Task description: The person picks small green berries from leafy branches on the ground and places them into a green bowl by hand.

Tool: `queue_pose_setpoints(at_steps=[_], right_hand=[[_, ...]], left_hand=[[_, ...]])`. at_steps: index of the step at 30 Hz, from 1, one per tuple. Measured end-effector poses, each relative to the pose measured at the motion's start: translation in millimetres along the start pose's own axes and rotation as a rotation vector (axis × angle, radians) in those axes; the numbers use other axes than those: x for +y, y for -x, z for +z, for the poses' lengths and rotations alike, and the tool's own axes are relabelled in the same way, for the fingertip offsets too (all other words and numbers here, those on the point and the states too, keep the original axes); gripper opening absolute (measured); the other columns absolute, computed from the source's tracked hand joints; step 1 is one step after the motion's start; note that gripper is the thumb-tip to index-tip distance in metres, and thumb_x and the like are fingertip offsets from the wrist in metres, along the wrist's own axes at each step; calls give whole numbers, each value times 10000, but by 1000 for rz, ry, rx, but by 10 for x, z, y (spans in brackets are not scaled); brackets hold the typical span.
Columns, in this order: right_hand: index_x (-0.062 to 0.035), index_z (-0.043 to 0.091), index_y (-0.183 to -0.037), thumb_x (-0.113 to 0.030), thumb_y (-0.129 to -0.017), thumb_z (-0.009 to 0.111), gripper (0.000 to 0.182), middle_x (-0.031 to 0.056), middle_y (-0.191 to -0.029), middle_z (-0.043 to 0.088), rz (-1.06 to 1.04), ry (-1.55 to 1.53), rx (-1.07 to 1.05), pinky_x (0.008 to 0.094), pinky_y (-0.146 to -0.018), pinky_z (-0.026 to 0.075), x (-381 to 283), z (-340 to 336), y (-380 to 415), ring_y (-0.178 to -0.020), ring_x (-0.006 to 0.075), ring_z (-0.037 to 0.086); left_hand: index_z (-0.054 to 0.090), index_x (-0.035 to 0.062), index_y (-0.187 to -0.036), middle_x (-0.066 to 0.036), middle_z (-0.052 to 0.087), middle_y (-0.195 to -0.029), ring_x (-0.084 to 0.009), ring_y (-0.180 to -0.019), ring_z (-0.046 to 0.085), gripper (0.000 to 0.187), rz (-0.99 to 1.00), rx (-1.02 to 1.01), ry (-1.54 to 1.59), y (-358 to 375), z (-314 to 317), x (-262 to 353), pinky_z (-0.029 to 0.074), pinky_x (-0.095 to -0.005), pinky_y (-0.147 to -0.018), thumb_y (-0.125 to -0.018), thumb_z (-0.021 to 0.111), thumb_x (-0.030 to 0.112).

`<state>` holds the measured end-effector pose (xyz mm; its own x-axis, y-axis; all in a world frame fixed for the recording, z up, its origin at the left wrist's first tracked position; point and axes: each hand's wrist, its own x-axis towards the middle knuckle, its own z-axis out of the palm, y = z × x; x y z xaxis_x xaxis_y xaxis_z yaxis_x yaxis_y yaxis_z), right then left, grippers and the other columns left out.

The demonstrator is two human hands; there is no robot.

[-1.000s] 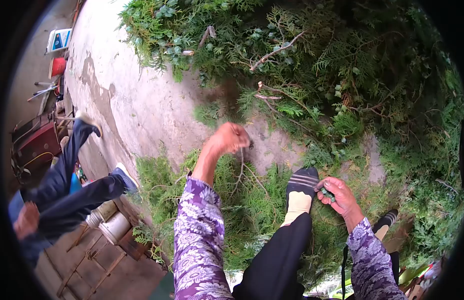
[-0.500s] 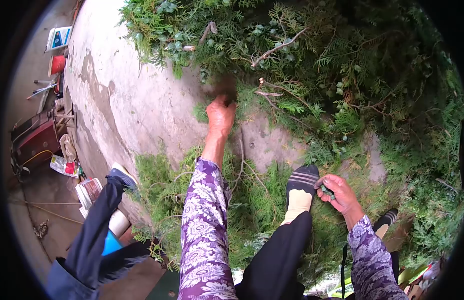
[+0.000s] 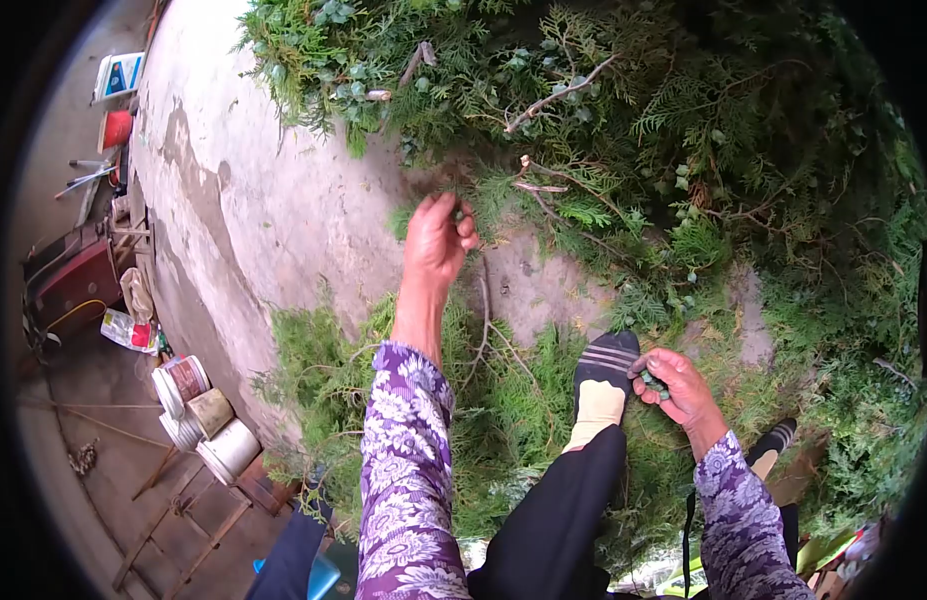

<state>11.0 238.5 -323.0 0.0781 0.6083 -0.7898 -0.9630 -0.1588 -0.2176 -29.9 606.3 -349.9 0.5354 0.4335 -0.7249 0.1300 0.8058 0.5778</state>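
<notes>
My left hand (image 3: 438, 238) is closed, its fingers curled round something small and green that looks like a cypress cone (image 3: 458, 214). It is over the bare concrete, just short of the pile of cut cypress branches (image 3: 573, 120). Blue-green cones (image 3: 355, 72) show among the leaves of that pile. Lower right, my right hand (image 3: 678, 388) is closed on several green cones (image 3: 654, 384), in front of my dark striped shoe (image 3: 608, 352). How many cones lie inside either hand is hidden.
Cypress sprigs (image 3: 328, 370) lie below my left arm and around my feet. A bare forked twig (image 3: 485, 310) rests near them. White buckets (image 3: 228, 452), a wooden frame (image 3: 188, 540) and a red bucket (image 3: 114, 130) are at left. Another person's dark trouser leg (image 3: 293, 550) shows at the bottom.
My left hand has drawn back slightly from the branches and turned, showing its curled fingers. My right hand stays put. The other person's legs have moved down and right, uncovering the buckets.
</notes>
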Motion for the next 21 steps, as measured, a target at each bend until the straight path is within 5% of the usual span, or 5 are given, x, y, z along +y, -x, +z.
queue_pose_setpoints(at_steps=[6,8,15,19,21], right_hand=[[0,575,-904,-231,-850,557,237,89,-838,579,0,-11,-9,201,-505,404,7,-4,-9,-679,123,532],[2,576,-901,-233,-851,557,241,90,-840,581,-2,-31,-9,200,-502,405,7,-14,-5,-672,119,532],[15,553,-896,-212,-868,530,229,109,-829,576,17,-4,22,203,-483,409,-55,-47,6,-648,128,536],[19,551,-894,-208,-861,540,229,117,-826,580,2,-33,11,202,-476,418,-143,-23,-2,-642,133,540],[20,550,-890,-206,-858,545,229,121,-827,581,-2,-54,-1,202,-474,420,-174,-23,5,-640,137,541]], left_hand=[[606,16,-948,-19,538,-620,-83,-529,480,193,437,299,-751,-629,217,5,390,-241,-452,-794,590,131],[663,2,-843,-58,647,-737,-113,-649,564,149,690,375,-923,-737,267,-63,438,-234,-614,-725,609,77],[662,9,-833,-54,658,-768,-125,-671,575,154,635,278,-650,-890,324,-185,445,-245,-656,-695,599,37],[638,-8,-846,-40,639,-753,-124,-643,554,155,741,313,-913,-715,217,-229,445,-256,-628,-706,588,35],[605,0,-832,-13,588,-685,-93,-585,501,119,384,322,-693,-455,107,-284,417,-250,-542,-724,589,49]])
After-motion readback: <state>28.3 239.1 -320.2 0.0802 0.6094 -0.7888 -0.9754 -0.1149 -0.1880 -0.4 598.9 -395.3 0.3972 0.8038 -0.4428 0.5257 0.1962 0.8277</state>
